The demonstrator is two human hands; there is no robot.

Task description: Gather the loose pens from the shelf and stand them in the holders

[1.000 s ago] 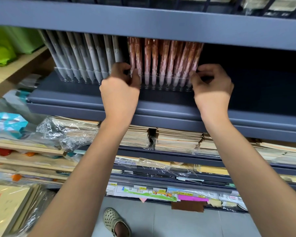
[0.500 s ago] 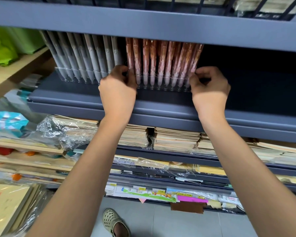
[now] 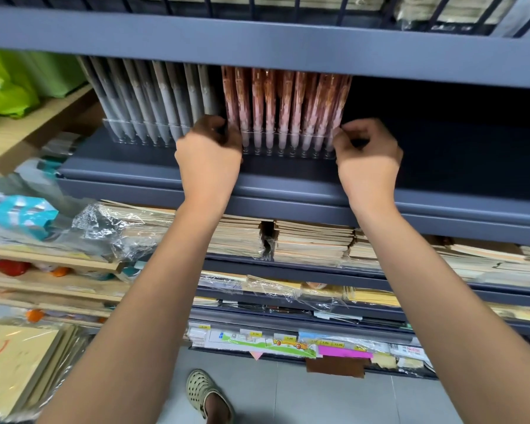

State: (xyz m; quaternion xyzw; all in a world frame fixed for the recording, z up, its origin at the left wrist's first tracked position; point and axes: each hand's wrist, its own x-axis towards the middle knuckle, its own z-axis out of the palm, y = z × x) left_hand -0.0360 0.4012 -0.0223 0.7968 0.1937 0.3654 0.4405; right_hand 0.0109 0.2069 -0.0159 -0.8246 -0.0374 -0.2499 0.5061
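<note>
The left hand (image 3: 208, 151) is up at the grey shelf (image 3: 288, 179), back towards me. Its fingers are curled in against the left end of the pink row. It is blurred, so I cannot tell whether they actually grip anything.

At the far left edge a green bag (image 3: 10, 84) sits on a wooden ledge. Next come the grey pens (image 3: 153, 99), matte and slim, packed side by side and leaning back. Their tips are down in the left holder (image 3: 135, 134), a clear plastic strip on the shelf. Just beside them, past the left hand, stand the pink pens (image 3: 288, 99). They have coppery, patterned barrels that pale towards the tips, and they fill the right holder (image 3: 288, 145), another clear strip with a socket for each pen. The two holders sit end to end. At the right end of the pink row the right hand (image 3: 367, 154) has its fingers bent, with thumb and forefinger pinching the end of the right holder.

On the shelf below lie stacks of notebooks (image 3: 312, 243), some wrapped in plastic. Down on the tiled floor is a foot in a sandal (image 3: 205, 393).
</note>
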